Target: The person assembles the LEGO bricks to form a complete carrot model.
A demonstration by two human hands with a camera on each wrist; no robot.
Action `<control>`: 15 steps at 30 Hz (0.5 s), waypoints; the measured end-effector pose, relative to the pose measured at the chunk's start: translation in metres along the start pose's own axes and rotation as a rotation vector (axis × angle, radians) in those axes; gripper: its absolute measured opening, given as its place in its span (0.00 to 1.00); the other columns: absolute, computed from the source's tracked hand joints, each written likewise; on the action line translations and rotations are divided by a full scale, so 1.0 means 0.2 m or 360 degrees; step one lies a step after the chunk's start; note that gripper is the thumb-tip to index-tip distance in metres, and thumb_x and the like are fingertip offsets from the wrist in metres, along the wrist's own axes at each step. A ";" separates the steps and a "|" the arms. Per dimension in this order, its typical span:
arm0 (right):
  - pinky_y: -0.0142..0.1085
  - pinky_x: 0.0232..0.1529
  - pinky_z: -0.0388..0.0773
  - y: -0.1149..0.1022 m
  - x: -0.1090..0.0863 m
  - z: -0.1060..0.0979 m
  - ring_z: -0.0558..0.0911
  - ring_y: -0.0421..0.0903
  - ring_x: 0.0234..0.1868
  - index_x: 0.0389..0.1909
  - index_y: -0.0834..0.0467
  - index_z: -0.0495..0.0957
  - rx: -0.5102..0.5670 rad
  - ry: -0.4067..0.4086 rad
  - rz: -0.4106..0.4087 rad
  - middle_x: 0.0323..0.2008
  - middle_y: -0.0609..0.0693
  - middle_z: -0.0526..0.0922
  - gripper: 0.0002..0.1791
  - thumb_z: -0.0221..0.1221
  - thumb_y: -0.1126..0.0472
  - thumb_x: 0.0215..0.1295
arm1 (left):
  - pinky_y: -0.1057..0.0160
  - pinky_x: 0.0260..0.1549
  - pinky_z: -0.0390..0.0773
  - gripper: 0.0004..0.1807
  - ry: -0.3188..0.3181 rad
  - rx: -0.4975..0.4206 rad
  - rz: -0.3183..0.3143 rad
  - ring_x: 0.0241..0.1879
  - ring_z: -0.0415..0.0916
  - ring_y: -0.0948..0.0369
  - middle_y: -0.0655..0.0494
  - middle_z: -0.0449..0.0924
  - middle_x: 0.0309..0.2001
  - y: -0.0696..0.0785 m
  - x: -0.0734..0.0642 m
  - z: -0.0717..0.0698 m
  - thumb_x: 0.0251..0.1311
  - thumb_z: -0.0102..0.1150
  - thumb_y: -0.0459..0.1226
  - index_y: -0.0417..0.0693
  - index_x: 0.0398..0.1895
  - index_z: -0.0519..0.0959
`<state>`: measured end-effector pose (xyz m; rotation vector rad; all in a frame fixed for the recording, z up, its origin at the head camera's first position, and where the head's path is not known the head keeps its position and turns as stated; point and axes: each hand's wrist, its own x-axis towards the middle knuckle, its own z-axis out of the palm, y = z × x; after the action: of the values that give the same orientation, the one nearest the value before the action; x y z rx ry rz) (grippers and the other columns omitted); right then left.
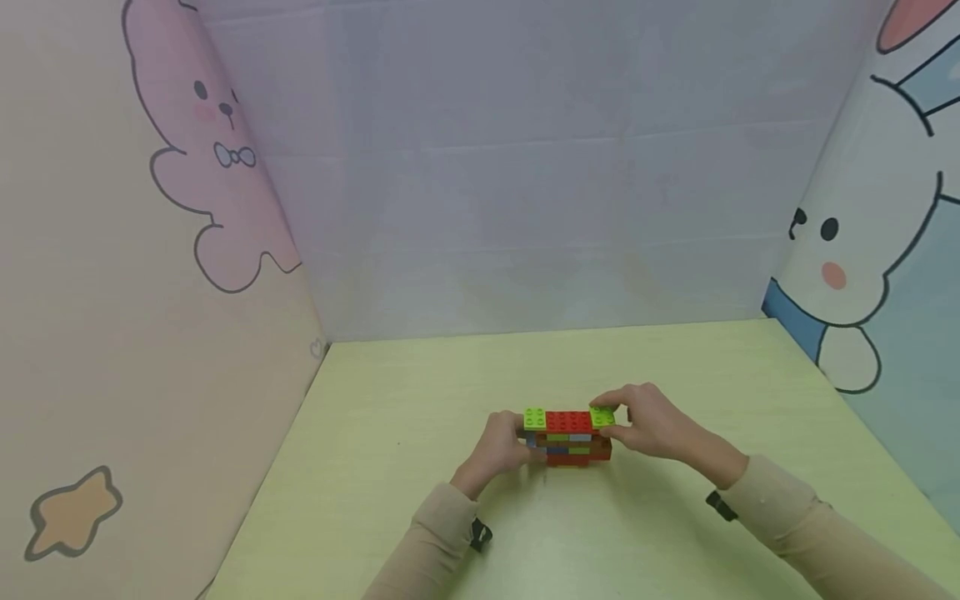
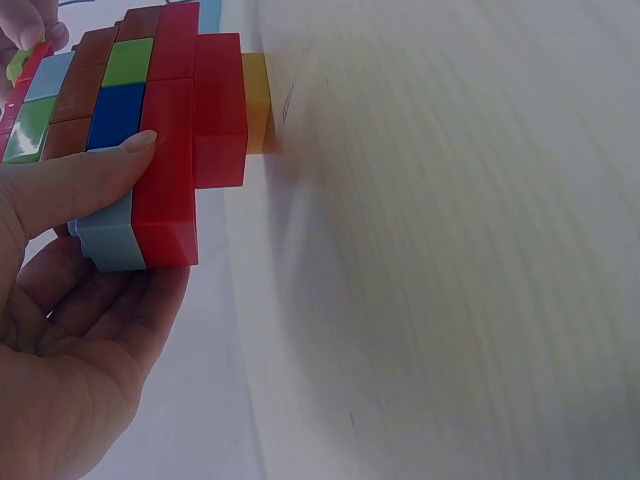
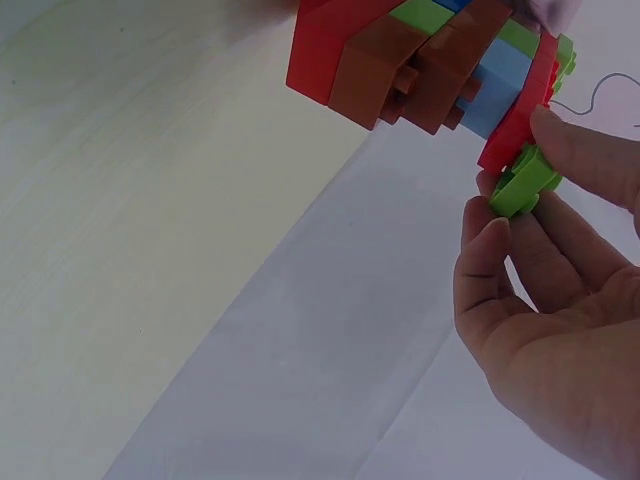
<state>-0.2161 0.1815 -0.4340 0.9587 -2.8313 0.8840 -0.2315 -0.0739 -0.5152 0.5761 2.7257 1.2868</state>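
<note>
A block build [image 1: 567, 450] of stacked toy building bricks, in red, brown, blue, light blue and green, is held over the table. Its left end is gripped by my left hand [image 1: 498, 446]; in the left wrist view the thumb [image 2: 95, 180] lies across the side, fingers behind. Red studded bricks [image 1: 567, 422] top it, with a lime green brick [image 1: 535, 418] at the left. My right hand [image 1: 656, 423] pinches another thin lime green brick [image 3: 522, 183] at the top right end, jutting past the red layer. A yellow brick [image 2: 257, 105] shows at the bottom.
A pale yellow-green table [image 1: 360, 467] lies beneath the hands. Behind it rises a plain light backdrop [image 1: 525, 208]. Side panels carry a pink cartoon bear [image 1: 202, 167] on the left and a white rabbit [image 1: 862, 250] on the right.
</note>
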 end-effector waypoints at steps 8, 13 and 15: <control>0.34 0.24 0.70 -0.01 0.01 -0.01 0.75 0.43 0.31 0.46 0.62 0.82 0.0026 -0.0037 0.0037 0.36 0.45 0.82 0.18 0.69 0.65 0.53 | 0.63 0.36 0.77 0.19 0.0000 -0.0016 0.0010 0.33 0.81 0.65 0.61 0.84 0.32 -0.01 0.00 -0.01 0.38 0.75 0.27 0.46 0.39 0.86; 0.34 0.24 0.70 -0.02 0.02 -0.01 0.76 0.43 0.32 0.45 0.61 0.83 0.0029 -0.0034 0.0036 0.35 0.45 0.82 0.17 0.70 0.65 0.52 | 0.63 0.36 0.77 0.19 0.0006 -0.0022 0.0022 0.33 0.81 0.65 0.61 0.84 0.31 -0.01 0.00 0.00 0.38 0.75 0.26 0.45 0.39 0.86; 0.34 0.24 0.70 -0.02 0.02 -0.01 0.76 0.43 0.32 0.44 0.61 0.83 0.0035 -0.0033 0.0039 0.35 0.45 0.82 0.17 0.70 0.65 0.52 | 0.64 0.36 0.77 0.19 0.0007 -0.0024 0.0028 0.33 0.81 0.65 0.61 0.84 0.31 -0.01 0.00 0.00 0.38 0.75 0.26 0.45 0.38 0.86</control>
<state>-0.2168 0.1768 -0.4297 0.9434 -2.8626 0.9145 -0.2316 -0.0762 -0.5162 0.5982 2.7180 1.3129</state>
